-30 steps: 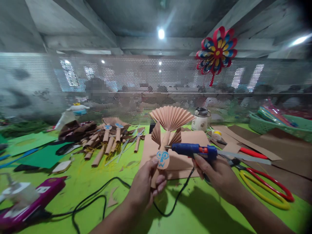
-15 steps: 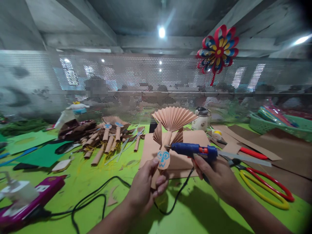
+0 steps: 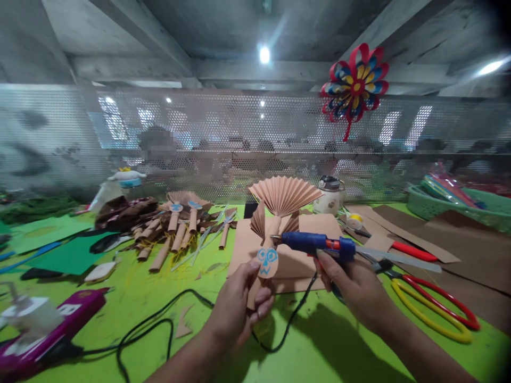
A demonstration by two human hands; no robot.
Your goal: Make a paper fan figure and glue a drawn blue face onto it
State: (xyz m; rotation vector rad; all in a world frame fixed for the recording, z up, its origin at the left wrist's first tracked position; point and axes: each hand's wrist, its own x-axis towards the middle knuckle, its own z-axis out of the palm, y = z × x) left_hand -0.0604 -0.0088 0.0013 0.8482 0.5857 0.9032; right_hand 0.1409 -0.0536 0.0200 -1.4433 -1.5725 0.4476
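Note:
A brown paper figure (image 3: 268,261) with a round face drawn in blue, pleated side pieces and a wide pleated fan (image 3: 285,194) is upright at the centre. My left hand (image 3: 243,300) is closed around its lower body, thumb beside the face. In my right hand (image 3: 353,287) is a blue glue gun (image 3: 307,242), its grip partly hidden by my fingers. The nozzle points left, at the paper tube just above the face; whether it touches cannot be told. A clear glue stick sticks out of the gun's back.
Several finished-looking paper figures (image 3: 175,226) lie at the left back. A black cord (image 3: 136,332) loops near a purple power strip (image 3: 75,316). Red-and-yellow scissors (image 3: 435,308), brown paper (image 3: 471,255) and a green basket (image 3: 431,205) are on the right; a jar (image 3: 329,194) stands behind.

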